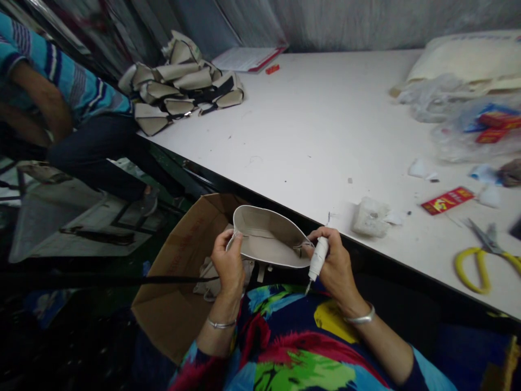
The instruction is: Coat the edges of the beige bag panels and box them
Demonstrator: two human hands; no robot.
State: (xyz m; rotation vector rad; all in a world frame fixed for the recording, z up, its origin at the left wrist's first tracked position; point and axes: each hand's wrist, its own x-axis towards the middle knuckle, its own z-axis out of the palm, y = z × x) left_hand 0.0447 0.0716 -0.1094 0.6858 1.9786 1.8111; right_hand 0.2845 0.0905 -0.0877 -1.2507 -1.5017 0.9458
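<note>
A beige fabric bag (pixel 268 244) is held up over my lap, its mouth spread and its inside facing me. My left hand (pixel 228 260) is closed on the left end of its rim, thumb on the inner side. At the opposite end my right hand (pixel 336 266) grips the rim and also a white-wrapped tool (pixel 318 258) with a thin pointed metal tip. That tip points down, away from the bag; the tool's exact kind does not show. Part of the right fingers is hidden behind the bag and the tool.
A cardboard box (pixel 179 260) with beige cloth inside stands left of my lap. On the white table (pixel 293 141) are piled beige bags (pixel 183 87), a whitish block (pixel 370 217), a red packet (pixel 448 200), yellow-handled scissors (pixel 482 258) and plastic bags (pixel 443 98). Another person (pixel 61 92) sits left.
</note>
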